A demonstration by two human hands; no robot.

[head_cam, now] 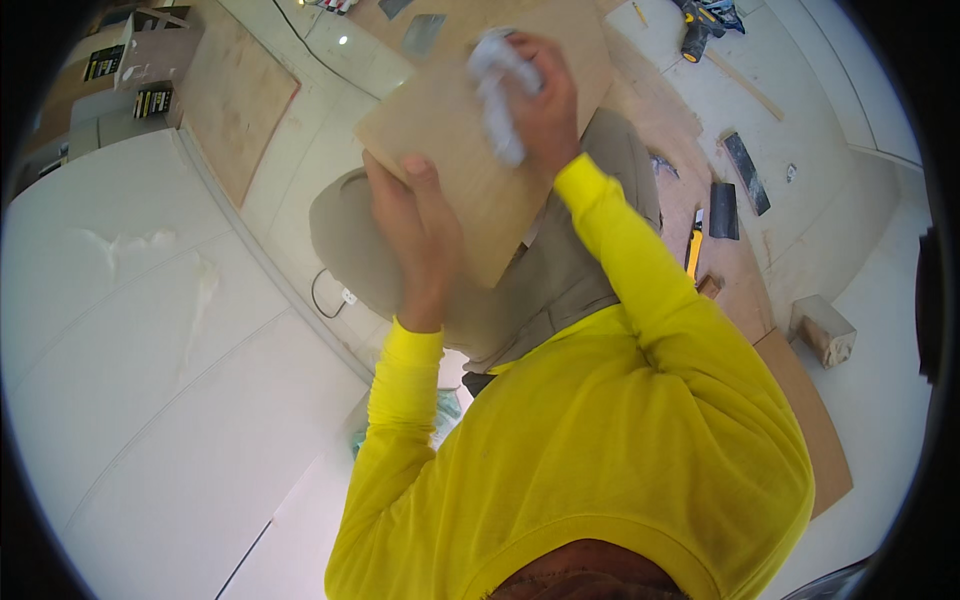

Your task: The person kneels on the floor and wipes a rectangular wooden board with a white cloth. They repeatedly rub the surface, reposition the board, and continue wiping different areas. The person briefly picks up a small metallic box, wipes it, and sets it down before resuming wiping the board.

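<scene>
A flat light-brown wooden board (427, 112) rests across my lap, over my grey-brown trousers (341, 217). My left hand (420, 225) grips its left edge, the thumb on the upper face and the fingers at the side and below. In my right hand (547, 109) is a crumpled white cloth (499, 97), bunched under the fingers against the board's upper face. The hand and cloth look slightly blurred. Part of the board's right side is hidden behind the right hand and forearm.
To the right lie a yellow utility knife (694, 244), a dark curved sheet (724, 211), a dark flat strip (745, 174) and a block (823, 330). Further off are a cordless power tool (697, 34) and a thin wooden strip (746, 86). A plywood panel (232, 97) lies left, near a cable (322, 60).
</scene>
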